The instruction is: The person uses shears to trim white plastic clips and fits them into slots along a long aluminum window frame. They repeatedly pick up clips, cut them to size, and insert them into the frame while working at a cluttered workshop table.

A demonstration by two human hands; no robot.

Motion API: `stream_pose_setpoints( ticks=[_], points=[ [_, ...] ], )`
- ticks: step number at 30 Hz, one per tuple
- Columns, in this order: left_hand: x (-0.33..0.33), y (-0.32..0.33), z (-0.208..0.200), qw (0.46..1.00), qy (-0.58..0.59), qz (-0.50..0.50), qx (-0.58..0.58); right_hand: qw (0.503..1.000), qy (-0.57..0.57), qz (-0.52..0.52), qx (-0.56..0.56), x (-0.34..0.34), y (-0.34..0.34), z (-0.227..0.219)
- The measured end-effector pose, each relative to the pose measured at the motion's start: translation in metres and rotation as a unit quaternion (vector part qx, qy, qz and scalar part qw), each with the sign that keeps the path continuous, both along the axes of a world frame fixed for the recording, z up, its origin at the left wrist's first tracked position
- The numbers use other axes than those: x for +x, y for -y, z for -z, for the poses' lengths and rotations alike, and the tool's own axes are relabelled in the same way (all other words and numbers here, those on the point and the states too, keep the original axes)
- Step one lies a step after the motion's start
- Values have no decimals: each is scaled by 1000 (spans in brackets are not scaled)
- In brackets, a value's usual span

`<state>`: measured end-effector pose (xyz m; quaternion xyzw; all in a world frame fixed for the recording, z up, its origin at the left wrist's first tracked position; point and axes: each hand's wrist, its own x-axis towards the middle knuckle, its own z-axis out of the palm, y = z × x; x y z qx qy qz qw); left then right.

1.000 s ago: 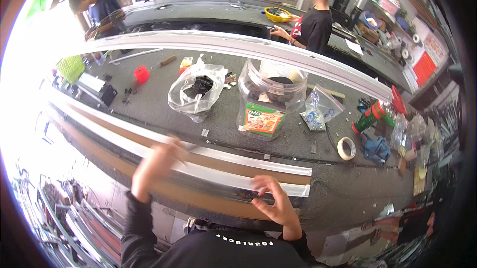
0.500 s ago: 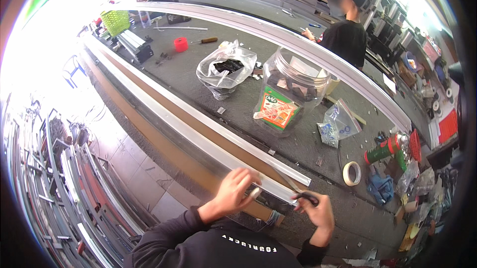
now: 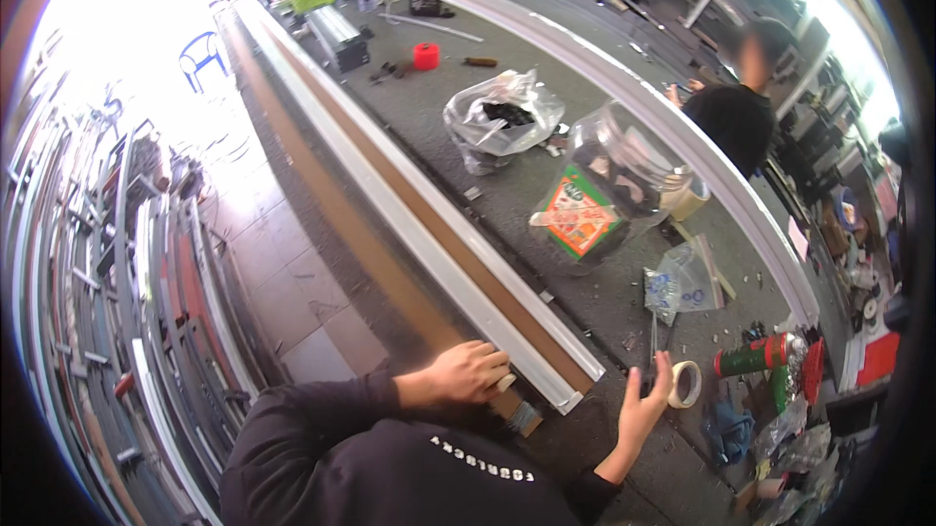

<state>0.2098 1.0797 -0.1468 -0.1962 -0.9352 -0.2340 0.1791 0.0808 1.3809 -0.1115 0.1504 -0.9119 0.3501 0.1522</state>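
Observation:
Near the close end of two long white metal profiles (image 3: 444, 277), my left hand (image 3: 470, 372) is curled, back up, with a small pale piece (image 3: 505, 383) at its fingertips. What that piece is does not show clearly. My right hand (image 3: 641, 414) is off to the right of the profile ends, beside a roll of masking tape (image 3: 685, 385). Between its thumb and raised fingers is a dark-handled tool (image 3: 649, 377) with a thin metal shaft pointing away from me. The tool's exact kind is too small to tell. A brown strip (image 3: 526, 326) lies between the profiles.
On the dark bench stand a clear plastic jar (image 3: 604, 185), a plastic bag (image 3: 502, 121), a small zip bag (image 3: 682, 277) and a red roll (image 3: 426, 56). A long white frame bar (image 3: 624, 73) crosses behind. Another person (image 3: 741, 107) works beyond; metal bars (image 3: 166, 331) fill the left.
My right hand has moved right, away from the profile end, with the dark-handled tool. My left hand has lowered and turned back up. The view has shifted, so the bench sits differently.

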Motion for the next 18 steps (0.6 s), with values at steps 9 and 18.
stream_pose_setpoints(
  ticks=[9,18],
  points=[
    [-13,-15,-29,956,280,-87,-14,975,177,-43,-126,57,2,-76],
    [-18,-13,-49,954,292,-53,28,884,460,-19,-74,167,56,-48]
  ],
)
